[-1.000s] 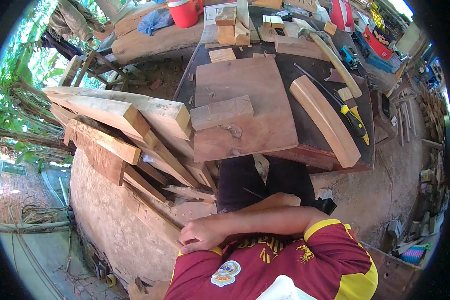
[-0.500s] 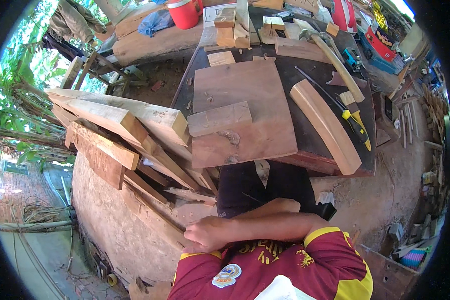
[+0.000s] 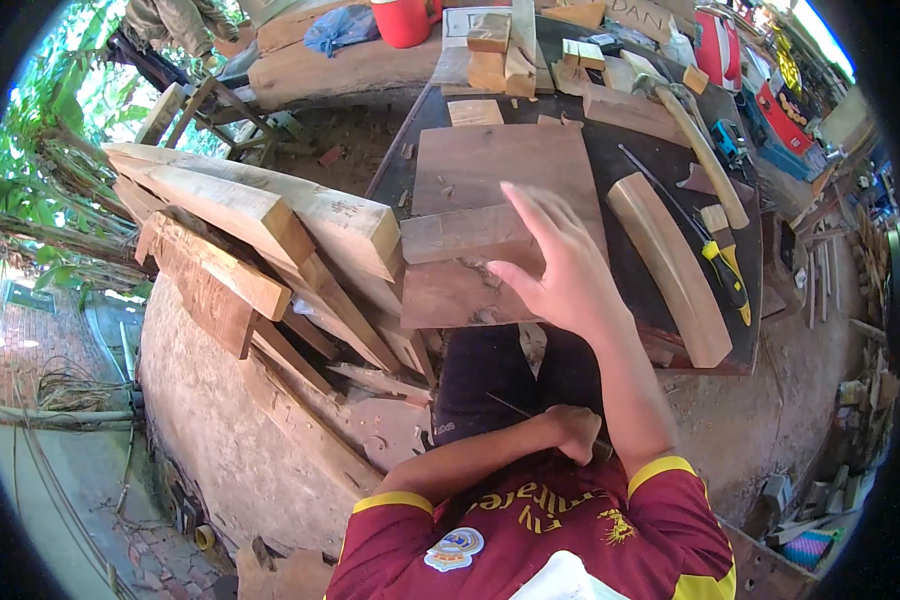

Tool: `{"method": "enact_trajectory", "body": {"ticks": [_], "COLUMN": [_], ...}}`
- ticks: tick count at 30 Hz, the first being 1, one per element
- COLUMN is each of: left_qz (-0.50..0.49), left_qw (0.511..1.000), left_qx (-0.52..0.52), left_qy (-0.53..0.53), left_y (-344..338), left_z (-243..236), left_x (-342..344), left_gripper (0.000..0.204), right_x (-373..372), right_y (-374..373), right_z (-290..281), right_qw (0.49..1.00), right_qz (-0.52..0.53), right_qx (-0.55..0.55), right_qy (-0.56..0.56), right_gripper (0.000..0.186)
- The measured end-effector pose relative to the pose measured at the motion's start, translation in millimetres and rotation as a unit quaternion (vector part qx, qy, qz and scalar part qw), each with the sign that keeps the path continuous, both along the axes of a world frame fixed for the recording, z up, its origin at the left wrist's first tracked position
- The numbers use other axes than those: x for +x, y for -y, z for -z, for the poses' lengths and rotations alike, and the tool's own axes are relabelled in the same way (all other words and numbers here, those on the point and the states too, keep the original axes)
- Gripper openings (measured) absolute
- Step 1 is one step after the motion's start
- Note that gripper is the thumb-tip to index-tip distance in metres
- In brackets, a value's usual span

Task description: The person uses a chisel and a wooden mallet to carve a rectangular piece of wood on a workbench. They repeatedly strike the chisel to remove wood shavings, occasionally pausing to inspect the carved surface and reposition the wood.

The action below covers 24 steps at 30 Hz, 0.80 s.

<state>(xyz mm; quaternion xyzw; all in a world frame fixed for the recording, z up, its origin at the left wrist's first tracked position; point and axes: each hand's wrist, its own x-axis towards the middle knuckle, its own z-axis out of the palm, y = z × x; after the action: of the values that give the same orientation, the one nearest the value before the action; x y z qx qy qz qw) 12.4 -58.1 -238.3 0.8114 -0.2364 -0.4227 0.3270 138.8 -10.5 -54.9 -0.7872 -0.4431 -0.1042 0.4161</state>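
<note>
My right hand [image 3: 535,255] is raised over a rectangular wooden block [image 3: 440,235] on a square brown board [image 3: 505,160], fingers stretched and thumb apart, slightly blurred. My left hand [image 3: 570,432] rests low across my body by my dark trousers, its fingers curled and partly hidden; what they hold, if anything, I cannot make out. A thin dark line shows beside it. Right of the board lie a curved pale wood piece [image 3: 667,270], a long thin tool with a yellow-and-black handle [image 3: 725,275] and a brush [image 3: 715,220], all on the dark bench [image 3: 400,175].
Several long planks [image 3: 260,240] lean at the left. Behind are a hammer [image 3: 700,140], wood offcuts [image 3: 490,60], a red container [image 3: 400,20], a blue plastic bag [image 3: 340,35], a wooden frame [image 3: 210,125] and a red toolbox [image 3: 780,120]. Scrap wood [image 3: 860,380] lies along the right.
My right hand has lifted from across my waist and moved forward over the board, fingers spreading. My left hand has come into clearer view at my lap. The view has shifted slightly.
</note>
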Motion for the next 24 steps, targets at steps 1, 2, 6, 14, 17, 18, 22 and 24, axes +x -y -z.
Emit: {"method": "enact_trajectory", "body": {"ticks": [1, 2, 6, 14, 17, 18, 22, 24], "left_qz": [-0.009, -0.017, -0.005, -0.024, -0.040, -0.038, -0.129, -0.153], "left_qw": [1.000, 0.999, 0.999, 0.992, 0.993, 0.994, 0.964, 0.956], "left_qx": [-0.004, -0.008, 0.032, 0.012, 0.025, 0.031, -0.010, -0.030], "left_qy": [0.015, 0.030, 0.015, 0.121, 0.105, 0.096, 0.232, 0.250], "left_y": [0.0, 1.7, -10.1, -19.1, -44.3, -54.2, -88.7, -100.1], "left_z": [1.9, 5.8, -35.2, -44.1, -86.2, -99.1, -140.0, -168.0], "left_x": [-1.4, -5.3, -2.2, -20.2, -16.0, -15.5, -27.0, -25.9], "left_gripper": [0.049, 0.048, 0.042, 0.032, 0.032, 0.032, 0.024, 0.024], "right_x": [0.1, -1.5, -22.5, -20.8, -18.0, -18.3, -19.8, -14.7], "right_y": [1.2, 2.2, 12.5, 7.7, 8.6, 9.4, 16.9, 33.9], "right_z": [5.7, 8.4, 2.3, 18.2, 20.6, 21.8, 20.1, 12.4], "right_qw": [1.000, 0.999, 0.999, 0.998, 0.999, 0.999, 0.994, 0.994], "right_qz": [-0.007, -0.015, -0.020, -0.002, 0.007, 0.012, -0.037, -0.011], "right_qx": [-0.007, -0.013, -0.008, 0.039, 0.044, 0.044, 0.069, 0.090], "right_qy": [-0.017, -0.033, -0.044, -0.049, -0.027, -0.018, -0.078, -0.063], "right_gripper": [0.058, 0.059, 0.057, 0.054, 0.056, 0.057, 0.056, 0.057]}}
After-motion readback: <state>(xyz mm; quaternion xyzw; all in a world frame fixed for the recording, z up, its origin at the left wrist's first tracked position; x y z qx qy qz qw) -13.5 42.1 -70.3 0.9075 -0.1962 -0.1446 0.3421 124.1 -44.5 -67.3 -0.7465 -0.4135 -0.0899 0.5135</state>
